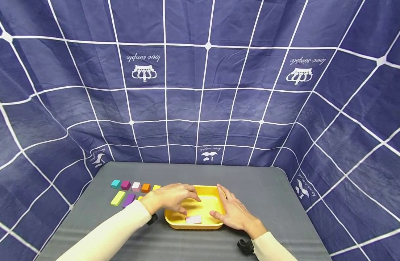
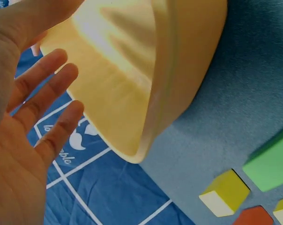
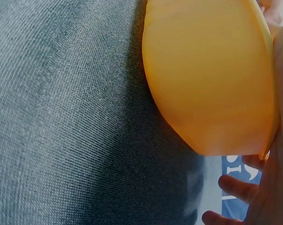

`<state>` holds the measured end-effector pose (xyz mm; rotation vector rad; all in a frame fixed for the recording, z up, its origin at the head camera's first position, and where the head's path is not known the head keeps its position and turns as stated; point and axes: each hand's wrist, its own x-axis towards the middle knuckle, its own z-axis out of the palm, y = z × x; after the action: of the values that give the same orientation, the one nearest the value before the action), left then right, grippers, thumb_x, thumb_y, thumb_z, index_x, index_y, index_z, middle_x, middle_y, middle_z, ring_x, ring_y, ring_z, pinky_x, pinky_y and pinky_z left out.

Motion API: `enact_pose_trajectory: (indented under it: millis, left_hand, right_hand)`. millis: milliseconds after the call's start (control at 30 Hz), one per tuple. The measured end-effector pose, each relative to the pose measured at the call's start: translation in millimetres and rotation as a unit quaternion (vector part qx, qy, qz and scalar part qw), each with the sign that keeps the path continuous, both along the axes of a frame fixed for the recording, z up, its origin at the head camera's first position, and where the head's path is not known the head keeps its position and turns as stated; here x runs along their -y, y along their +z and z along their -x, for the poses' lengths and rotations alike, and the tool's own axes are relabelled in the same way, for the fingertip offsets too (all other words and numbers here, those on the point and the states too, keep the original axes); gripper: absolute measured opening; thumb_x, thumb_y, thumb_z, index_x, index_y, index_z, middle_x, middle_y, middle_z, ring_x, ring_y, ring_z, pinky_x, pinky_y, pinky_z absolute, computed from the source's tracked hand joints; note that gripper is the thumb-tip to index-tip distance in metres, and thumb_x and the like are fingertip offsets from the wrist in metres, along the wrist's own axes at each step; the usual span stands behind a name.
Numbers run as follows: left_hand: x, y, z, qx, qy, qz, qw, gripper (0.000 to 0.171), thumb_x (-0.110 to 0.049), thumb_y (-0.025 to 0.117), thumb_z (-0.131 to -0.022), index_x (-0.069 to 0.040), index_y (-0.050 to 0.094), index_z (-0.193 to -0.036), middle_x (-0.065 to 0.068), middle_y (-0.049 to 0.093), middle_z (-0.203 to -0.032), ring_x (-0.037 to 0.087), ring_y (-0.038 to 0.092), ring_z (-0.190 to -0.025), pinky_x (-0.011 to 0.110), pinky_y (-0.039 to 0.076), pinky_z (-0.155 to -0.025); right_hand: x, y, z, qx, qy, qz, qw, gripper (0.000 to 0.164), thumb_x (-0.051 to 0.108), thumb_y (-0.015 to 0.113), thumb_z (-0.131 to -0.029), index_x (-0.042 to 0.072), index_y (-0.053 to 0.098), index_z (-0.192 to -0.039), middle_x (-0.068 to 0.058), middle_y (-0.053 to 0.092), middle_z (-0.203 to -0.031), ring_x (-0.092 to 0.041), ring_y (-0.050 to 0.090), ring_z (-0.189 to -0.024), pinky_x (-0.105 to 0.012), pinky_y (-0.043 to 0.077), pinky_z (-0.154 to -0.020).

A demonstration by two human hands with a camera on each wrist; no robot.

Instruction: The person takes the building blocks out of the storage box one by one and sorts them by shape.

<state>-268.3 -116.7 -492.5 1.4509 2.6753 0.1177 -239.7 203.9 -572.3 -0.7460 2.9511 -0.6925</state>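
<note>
A yellow plastic tray (image 1: 182,226) sits near the front of the table. Inside it, along the near wall, lies a small pink-and-white block (image 1: 193,219). My left hand (image 1: 172,197) hovers over the tray's left part with fingers spread and loosely bent; the left wrist view shows nothing in its palm. At the tray's right rim is my right hand (image 1: 236,212), its thumb reaching over the inside and its fingers extended along the rim. From the right wrist view, the tray's outer wall (image 3: 207,79) shows below that hand.
Left of the tray stand coloured blocks in two rows: a teal block (image 1: 116,184), a magenta one (image 1: 125,185), a pink-and-white one (image 1: 136,186), an orange one (image 1: 146,188), a long yellow-green one (image 1: 118,198) and a purple one (image 1: 129,200). A blue checked cloth (image 1: 187,105) surrounds the grey table (image 1: 258,188).
</note>
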Motion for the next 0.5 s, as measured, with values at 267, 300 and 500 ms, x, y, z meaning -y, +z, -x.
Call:
enact_pose_trajectory:
  millis: [267,300,500]
  left_hand:
    - [-13.3,-9.1,8.1,0.027,0.005,0.058,0.9979,0.077,-0.042,0.108,-0.082,-0.039,0.076,-0.152,-0.014,0.073,-0.148,0.01,0.072,-0.137,0.038,0.062,-0.118]
    - [-15.2,-10.4,8.8,0.031,0.001,0.066,0.9973,0.078,-0.042,0.109,-0.082,-0.04,0.076,-0.152,-0.015,0.073,-0.147,0.008,0.071,-0.136,0.036,0.062,-0.118]
    - [-26.1,-12.6,12.2,0.046,-0.012,0.099,0.994,0.081,-0.039,0.112,-0.077,-0.05,0.075,-0.149,-0.019,0.072,-0.142,0.001,0.068,-0.131,0.026,0.059,-0.115]
  right_hand:
    - [0.7,-2.4,-0.1,0.006,0.002,0.007,1.0,0.113,0.07,0.072,-0.106,0.013,0.02,-0.188,-0.012,0.036,-0.19,-0.044,0.054,-0.161,-0.075,0.057,-0.116]
    - [0.5,-2.7,-0.1,0.006,0.001,0.008,1.0,0.113,0.07,0.072,-0.106,0.014,0.019,-0.188,-0.012,0.036,-0.19,-0.044,0.055,-0.161,-0.074,0.058,-0.116]
    - [-1.4,-4.7,1.2,0.001,-0.001,0.014,1.0,0.113,0.071,0.072,-0.106,0.015,0.019,-0.188,-0.011,0.036,-0.19,-0.043,0.056,-0.16,-0.073,0.058,-0.115]
